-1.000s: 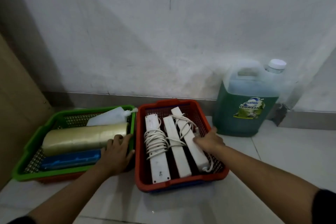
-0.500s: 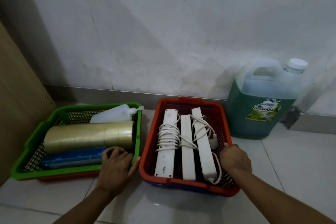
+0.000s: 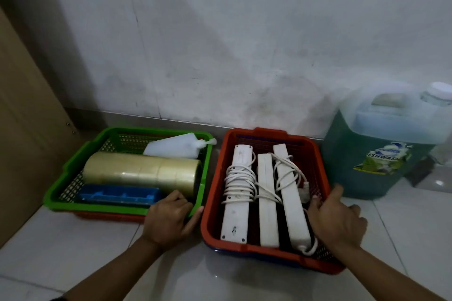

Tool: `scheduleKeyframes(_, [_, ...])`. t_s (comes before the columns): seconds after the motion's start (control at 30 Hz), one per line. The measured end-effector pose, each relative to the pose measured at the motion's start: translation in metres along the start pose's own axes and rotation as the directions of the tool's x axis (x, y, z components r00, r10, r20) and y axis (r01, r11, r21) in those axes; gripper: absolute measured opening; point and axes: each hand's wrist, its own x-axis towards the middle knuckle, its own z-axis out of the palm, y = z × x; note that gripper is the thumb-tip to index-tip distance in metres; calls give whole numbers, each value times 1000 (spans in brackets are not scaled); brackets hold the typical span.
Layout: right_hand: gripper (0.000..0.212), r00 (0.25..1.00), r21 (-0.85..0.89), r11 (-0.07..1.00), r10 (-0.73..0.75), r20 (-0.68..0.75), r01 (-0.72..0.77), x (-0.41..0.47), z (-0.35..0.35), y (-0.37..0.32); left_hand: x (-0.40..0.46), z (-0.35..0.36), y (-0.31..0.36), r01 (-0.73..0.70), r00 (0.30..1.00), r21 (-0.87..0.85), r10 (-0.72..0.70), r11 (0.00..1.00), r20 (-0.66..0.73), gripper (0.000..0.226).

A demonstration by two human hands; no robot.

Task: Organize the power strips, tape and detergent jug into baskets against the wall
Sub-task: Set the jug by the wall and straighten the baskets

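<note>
A green basket (image 3: 73, 193) by the wall holds a stack of clear tape rolls (image 3: 141, 171), a blue tray-like piece (image 3: 117, 195) and a white bag (image 3: 176, 146). My left hand (image 3: 166, 220) curls over its front right corner. Beside it, a red basket (image 3: 210, 203) holds three white power strips (image 3: 266, 203) lying lengthwise, cords wound around them. My right hand (image 3: 337, 220) grips that basket's right rim, one finger raised. The green detergent jug (image 3: 371, 151) stands on the floor against the wall, right of the red basket.
White floor tiles (image 3: 220, 281) run in front of the baskets. A wooden panel (image 3: 22, 129) rises at the far left, close to the green basket. The wall (image 3: 220, 44) and its baseboard run behind everything.
My right hand left the rightmost power strip and took the red basket's right rim. My left hand slid from the tape rolls to the green basket's front corner. The view shifted left.
</note>
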Motion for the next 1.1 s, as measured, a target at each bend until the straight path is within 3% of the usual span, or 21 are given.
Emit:
scheduleKeyframes(0.17, [51,998,-155,988,-18,56,27,8,5,-4,27,9,-5,1,1000,-73,1,997,23,64])
scheduleKeyframes(0.33, [51,996,-101,994,-43,79,51,11,8,-3,29,17,-5,66,994,-121,-55,990,99,67])
scheduleKeyframes(0.47, [47,995,-98,992,-73,65,79,8,1,-4,32,8,-3,51,986,-114,-31,992,165,57])
scheduleKeyframes(0.57, [46,975,-48,975,-219,-35,217,-1,-8,-4,34,0,1,83,960,-197,-26,977,279,58])
scheduleKeyframes(0.67, [52,879,-6,882,-471,-76,472,-28,-14,-3,30,-13,8,152,931,-260,-50,954,361,86])
scheduleKeyframes(0.77, [62,710,15,712,-702,66,702,-54,-21,0,22,-27,28,11,840,-188,92,982,534,108])
scheduleKeyframes(0.83, [62,583,40,597,-794,173,801,-58,-25,3,16,-26,37,-43,813,-154,124,987,569,115])
scheduleKeyframes(0.93, [59,428,-47,427,-887,175,903,-57,-20,3,16,-21,36,-67,826,-104,114,992,552,114])
scheduleKeyframes(1.1, [49,384,-140,369,-919,93,919,-54,-14,1,21,-18,37,-160,835,-2,137,987,533,105])
